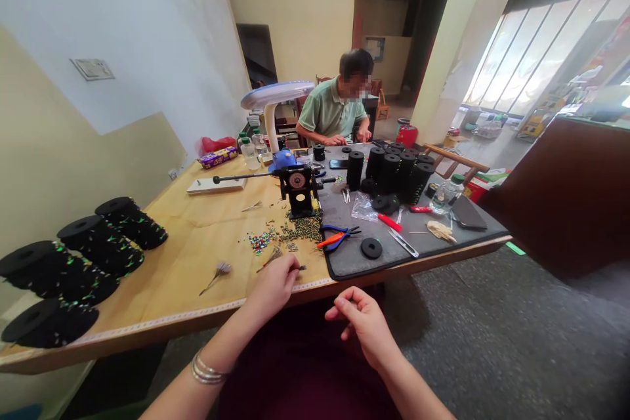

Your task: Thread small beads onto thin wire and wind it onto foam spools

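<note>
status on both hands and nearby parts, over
Left hand at near edge of tan wooden table, grip unclear. Right hand short of that edge, half curled, contents unclear. Small multicoloured pieces loose beyond left hand; blue and orange pliers clear of both.

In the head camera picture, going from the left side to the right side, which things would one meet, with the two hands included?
Black rolls with shiny bits → grey-tufted piece → left hand → right hand → green-capped clear bottle at right → green strip on the floor.
</note>
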The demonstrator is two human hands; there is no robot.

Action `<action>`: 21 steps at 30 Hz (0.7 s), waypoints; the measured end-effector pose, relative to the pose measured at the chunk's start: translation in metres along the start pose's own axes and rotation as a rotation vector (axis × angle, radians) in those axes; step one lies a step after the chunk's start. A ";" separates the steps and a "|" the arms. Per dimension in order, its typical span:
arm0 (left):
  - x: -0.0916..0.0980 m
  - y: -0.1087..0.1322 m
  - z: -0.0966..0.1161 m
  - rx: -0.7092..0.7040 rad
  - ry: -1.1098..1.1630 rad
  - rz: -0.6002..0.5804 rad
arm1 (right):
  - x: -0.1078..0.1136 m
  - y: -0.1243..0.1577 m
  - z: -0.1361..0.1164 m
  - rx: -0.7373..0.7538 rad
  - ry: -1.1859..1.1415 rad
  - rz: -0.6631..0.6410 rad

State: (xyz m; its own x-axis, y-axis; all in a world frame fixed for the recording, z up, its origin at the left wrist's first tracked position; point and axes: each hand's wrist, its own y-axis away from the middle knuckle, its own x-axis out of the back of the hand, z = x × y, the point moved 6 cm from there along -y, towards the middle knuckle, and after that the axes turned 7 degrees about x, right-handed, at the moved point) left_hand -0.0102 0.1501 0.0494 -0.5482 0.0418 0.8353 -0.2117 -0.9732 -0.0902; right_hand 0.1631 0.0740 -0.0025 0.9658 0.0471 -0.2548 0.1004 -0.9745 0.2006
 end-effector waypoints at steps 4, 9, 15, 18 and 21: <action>0.006 0.010 0.003 0.053 0.238 0.015 | 0.016 -0.002 -0.018 0.076 0.092 0.047; 0.000 0.023 0.005 0.161 0.719 -0.034 | 0.028 0.000 -0.033 0.093 0.104 0.050; -0.028 0.052 0.010 0.374 1.054 -0.216 | 0.021 0.001 -0.021 0.044 -0.021 0.031; -0.045 0.066 0.011 0.466 1.176 -0.308 | 0.011 0.003 -0.008 0.004 -0.065 0.021; -0.057 0.075 0.011 0.547 1.252 -0.346 | 0.000 0.006 0.005 -0.027 -0.062 0.000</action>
State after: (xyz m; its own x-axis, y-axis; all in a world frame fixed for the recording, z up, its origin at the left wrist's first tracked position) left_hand 0.0139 0.0725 0.0005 -0.9413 0.1830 -0.2836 -0.3042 -0.8239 0.4782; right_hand 0.1629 0.0673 -0.0057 0.9494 0.0325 -0.3125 0.1074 -0.9682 0.2258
